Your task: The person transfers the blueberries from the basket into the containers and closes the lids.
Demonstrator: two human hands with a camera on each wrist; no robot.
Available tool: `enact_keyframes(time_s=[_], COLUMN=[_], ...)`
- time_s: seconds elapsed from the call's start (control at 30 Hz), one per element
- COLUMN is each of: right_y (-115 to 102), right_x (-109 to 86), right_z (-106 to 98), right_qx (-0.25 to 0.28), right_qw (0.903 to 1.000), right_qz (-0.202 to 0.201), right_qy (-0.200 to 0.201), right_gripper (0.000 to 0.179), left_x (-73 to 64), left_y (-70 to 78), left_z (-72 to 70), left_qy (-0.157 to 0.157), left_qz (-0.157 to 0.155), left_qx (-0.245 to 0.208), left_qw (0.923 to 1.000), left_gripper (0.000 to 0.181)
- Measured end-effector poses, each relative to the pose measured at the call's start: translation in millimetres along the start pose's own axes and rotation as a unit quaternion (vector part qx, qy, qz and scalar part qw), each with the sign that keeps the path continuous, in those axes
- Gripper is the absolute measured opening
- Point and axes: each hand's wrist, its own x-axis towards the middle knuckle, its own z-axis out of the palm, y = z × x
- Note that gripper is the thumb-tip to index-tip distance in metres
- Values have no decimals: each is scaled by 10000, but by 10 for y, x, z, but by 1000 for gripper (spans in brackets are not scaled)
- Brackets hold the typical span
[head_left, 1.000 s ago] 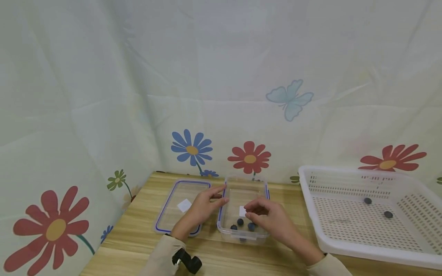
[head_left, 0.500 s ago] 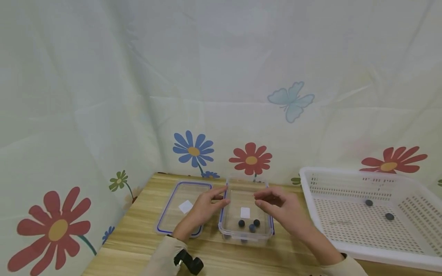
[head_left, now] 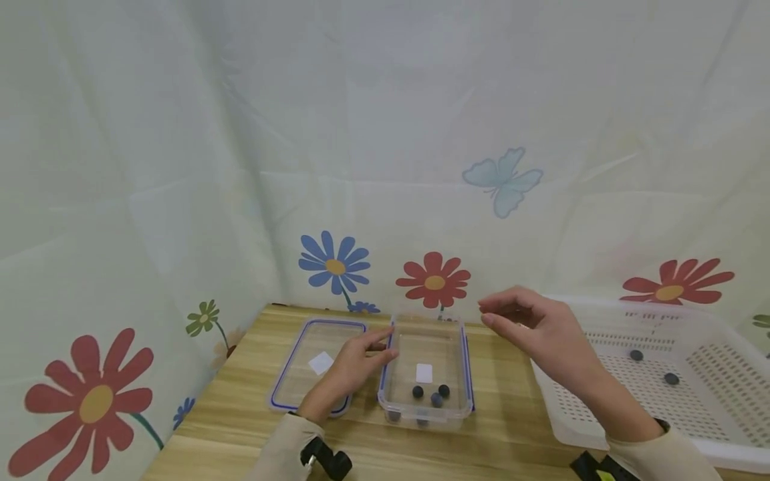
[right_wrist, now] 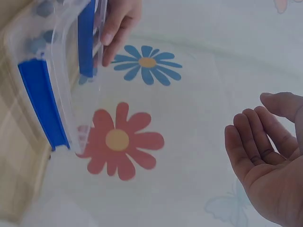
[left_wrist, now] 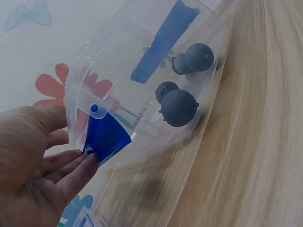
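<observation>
A clear lidless food container [head_left: 424,411] with blue side latches stands on the table, several blueberries [head_left: 436,399] in its near end. On the container's left side my left hand [head_left: 351,367] rests its fingers at the rim; the left wrist view has its fingertips [left_wrist: 92,163] against the blue latch [left_wrist: 106,137]. Several blueberries [left_wrist: 180,108] show through the clear wall there. My right hand [head_left: 541,331] is raised between the container and the white basket [head_left: 556,407], fingers loosely bent. Nothing lies in its palm [right_wrist: 274,189] in the right wrist view.
Left of the container lies its clear lid [head_left: 295,361] with a blue seal and a white label. Two blueberries [head_left: 671,379] sit in the perforated white basket at the right. A flower-printed curtain [head_left: 385,167] hangs behind the wooden table [head_left: 240,394].
My right hand has risen from over the container and moved right, toward the basket. The left hand has stayed at the container's side.
</observation>
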Motion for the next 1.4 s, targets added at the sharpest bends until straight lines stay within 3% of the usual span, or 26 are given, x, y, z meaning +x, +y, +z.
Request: enact_keyframes(time_s=[0.4, 0.87, 1.4], right_y=[132, 662, 1205], right_x=[122, 83, -60], right_z=[-455, -1038, -1459], right_qx=[-490, -1339, -1558], right_qw=[9981, 9841, 9709], right_qz=[303, 1021, 1681], right_qy=[227, 567, 702], right_gripper=[24, 39, 52], left_x=[10, 8, 13], left_y=[-49, -28, -27], left_z=[13, 15, 9], left_qy=[-15, -12, -19], left_qz=[7, 30, 56], left_qx=[-49, -10, -7], left_qw=[10000, 10000, 10000], left_gripper=[53, 53, 53])
